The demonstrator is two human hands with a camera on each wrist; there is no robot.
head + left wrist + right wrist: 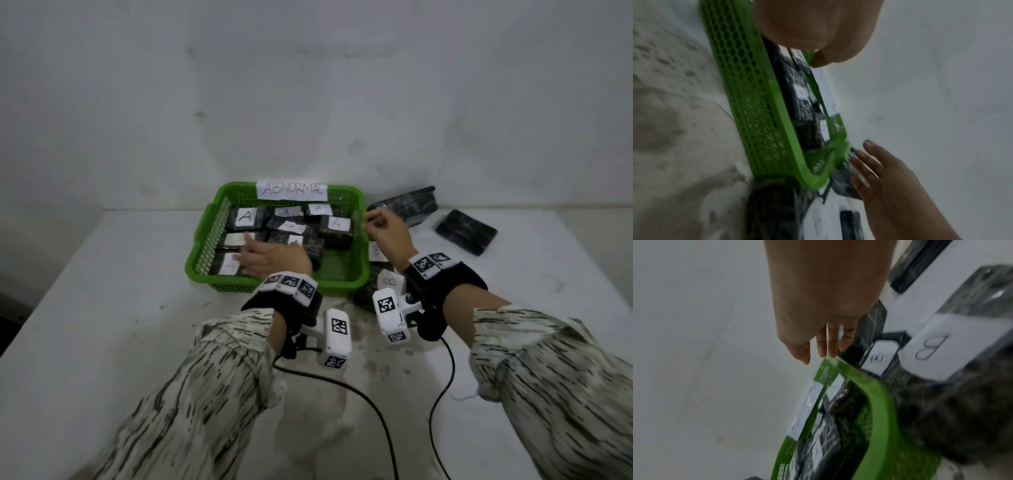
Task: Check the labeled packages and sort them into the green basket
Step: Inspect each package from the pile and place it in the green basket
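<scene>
We keep the left hand (270,257) low over the near-left A packages (244,217) in the green basket (346,278), fingers spread flat and holding nothing, to seat them level. Right hand (387,229) hovers at the basket's right rim, fingers loosely curled and empty in the wrist view. B packages (879,357) lie on the desk (102,325) just beside that rim, under the right wrist; unlabeled dark packs (466,231) sit farther right.
</scene>
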